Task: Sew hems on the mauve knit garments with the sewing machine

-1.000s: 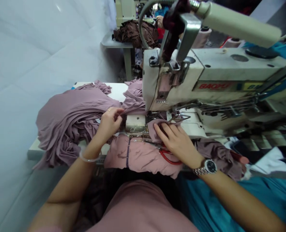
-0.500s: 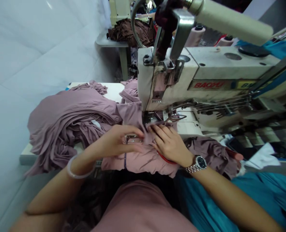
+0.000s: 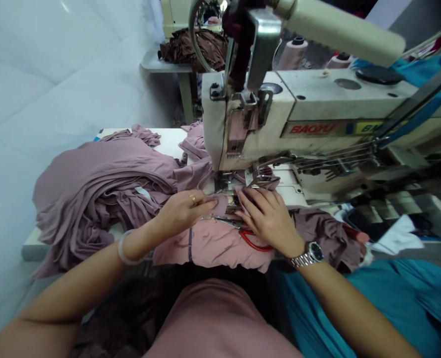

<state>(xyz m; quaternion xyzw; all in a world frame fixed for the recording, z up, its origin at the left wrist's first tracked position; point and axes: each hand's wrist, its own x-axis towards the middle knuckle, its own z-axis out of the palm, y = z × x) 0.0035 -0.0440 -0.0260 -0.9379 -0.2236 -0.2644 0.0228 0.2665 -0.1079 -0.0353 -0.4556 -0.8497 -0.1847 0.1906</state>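
Observation:
My left hand [image 3: 185, 211] presses a folded edge of mauve knit fabric [image 3: 220, 204] just in front of the needle area of a white Baoyu industrial sewing machine [image 3: 298, 114]. My right hand [image 3: 270, 216] lies flat beside it, fingers spread on the same fabric, close to the metal presser foot [image 3: 263, 181]. Red-handled scissors [image 3: 253, 241] lie under the right hand's heel, partly hidden. A large heap of mauve fabric [image 3: 93, 184] lies to the left of my left hand.
The white sewing table [image 3: 164, 141] shows behind the heap. Thread cones [image 3: 293, 54] stand behind the machine. A second table [image 3: 153, 62] with brown fabric stands further back. A white padded wall [image 3: 37, 99] rises on the left, and teal cloth [image 3: 373, 308] lies at lower right.
My left hand has pulled back slightly from the needle area and lies lower on the fabric. The scissors show more beside my right hand. The whole view has drifted left.

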